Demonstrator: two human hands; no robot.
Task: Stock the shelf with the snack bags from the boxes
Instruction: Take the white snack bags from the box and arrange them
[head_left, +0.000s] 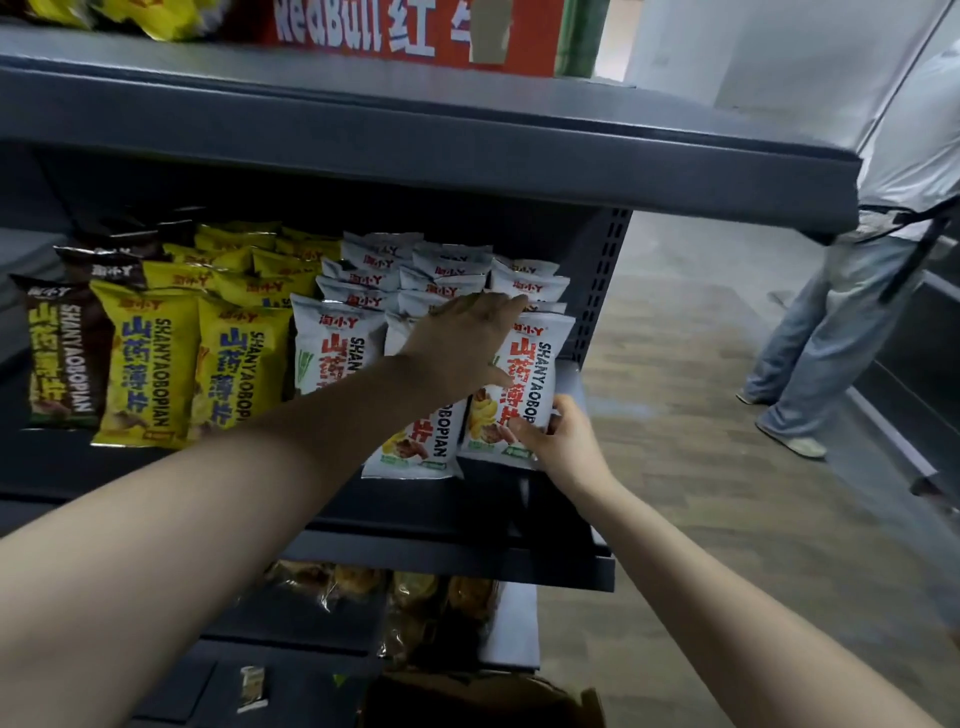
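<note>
Rows of snack bags stand on the dark grey shelf: brown ones at the left, yellow ones beside them, white ones at the right. My left hand lies with straight fingers over the tops of the white bags in the front row. My right hand pinches the lower right corner of the rightmost white bag, which stands at the shelf's right end. The boxes are mostly hidden; a brown cardboard edge shows at the bottom.
An upper shelf overhangs the bags, with a red Red Bull carton on it. Clear packs of baked goods sit on the shelf below. A person in jeans stands in the aisle at the right, on the wooden floor.
</note>
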